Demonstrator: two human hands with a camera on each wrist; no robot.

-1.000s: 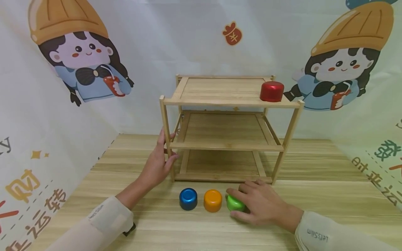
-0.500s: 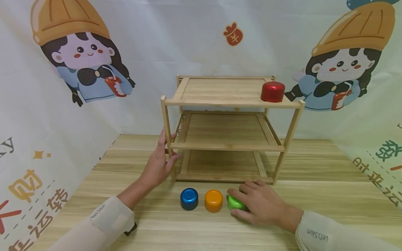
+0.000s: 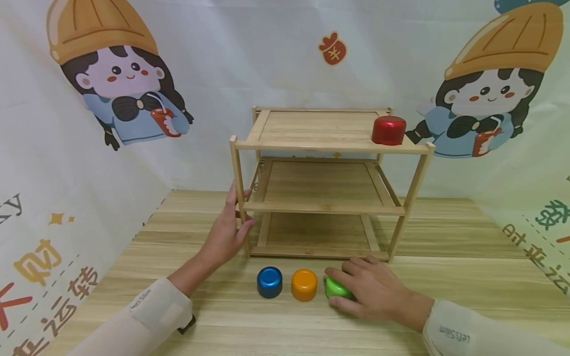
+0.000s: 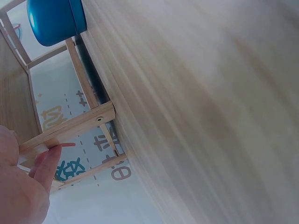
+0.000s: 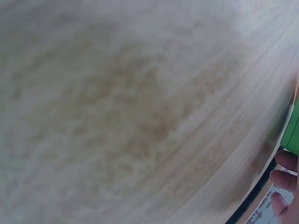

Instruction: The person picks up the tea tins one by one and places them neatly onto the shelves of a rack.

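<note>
green cup [image 3: 336, 288]: lower centre of frame, on the desk [image 3: 445, 277], rightmost of a row with orange cup [image 3: 304, 284] and blue cup [image 3: 269, 282] | right hand [image 3: 371, 290]: fingers curled over it, gripping | left hand [image 3: 226, 233]: grip wrapped round the wooden rack [image 3: 327, 143] front-left post | red cup [image 3: 388, 130]: top shelf, right | sleeve [image 3: 463, 336]: reads "LetsSlim"

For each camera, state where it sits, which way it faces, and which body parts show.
Head: worn on the head, facing forward and down at the wooden shelf; both hands and sleeves show.
Left wrist: low by the table, facing the shelf leg; left hand shows.
Right wrist: close over the tabletop; right fingertips show.
Shared: blue cup, head and left wrist.
</note>
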